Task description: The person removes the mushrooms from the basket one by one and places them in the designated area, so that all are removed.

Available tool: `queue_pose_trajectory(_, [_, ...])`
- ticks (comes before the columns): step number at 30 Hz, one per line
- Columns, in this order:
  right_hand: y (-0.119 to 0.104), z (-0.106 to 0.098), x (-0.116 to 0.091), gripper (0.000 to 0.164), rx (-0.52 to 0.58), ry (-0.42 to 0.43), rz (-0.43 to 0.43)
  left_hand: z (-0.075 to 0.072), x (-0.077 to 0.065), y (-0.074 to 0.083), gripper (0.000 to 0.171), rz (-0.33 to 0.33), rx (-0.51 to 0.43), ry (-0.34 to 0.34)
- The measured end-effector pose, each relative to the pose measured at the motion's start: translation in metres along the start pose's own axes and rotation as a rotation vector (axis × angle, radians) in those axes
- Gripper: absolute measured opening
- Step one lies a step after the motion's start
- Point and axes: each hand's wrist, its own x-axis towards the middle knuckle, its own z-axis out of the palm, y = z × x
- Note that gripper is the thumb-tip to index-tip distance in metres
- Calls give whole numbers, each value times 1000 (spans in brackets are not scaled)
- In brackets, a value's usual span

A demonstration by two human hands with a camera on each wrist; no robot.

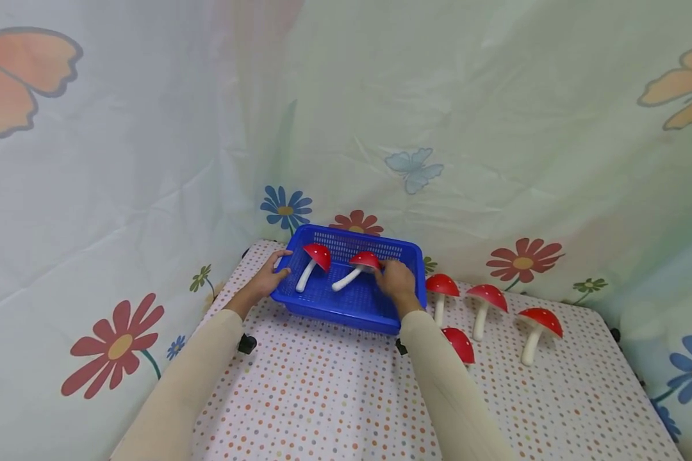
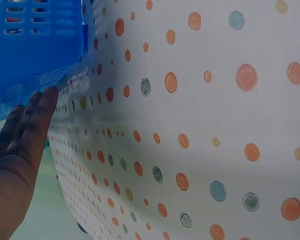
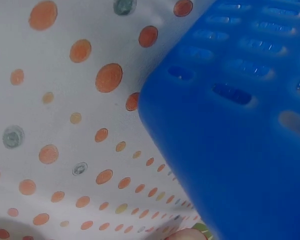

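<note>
The right hand [image 1: 398, 280] pinches the dotted red dome cap of a white-stemmed toy mushroom [image 1: 363, 260], tilted inside a blue rectangular plastic basket [image 1: 340, 315] with slotted walls. The left hand [image 1: 267, 278] touches the opposite end of the basket, its fingers stretched nearly straight along the outer wall and the thumb apart from them at the rim. Between the hands, nearer the left, a second red-capped mushroom [image 1: 318, 257] leans in the basket. To the right of the right hand, four more red-capped mushrooms [image 1: 487, 296] lie on the desk [image 1: 300, 390], one partly hidden by the cream right sleeve [image 1: 446, 384]. Coloured dots are printed on the desk's white cover; beyond the hands hangs a pale sheet [image 1: 334, 115] printed with flowers and butterflies.
</note>
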Motion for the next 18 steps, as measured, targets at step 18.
queue_pose_trajectory(18, [-9, 15, 3, 56, -411, -32, -267, 2, -1, 0, 46, -2, 0, 3])
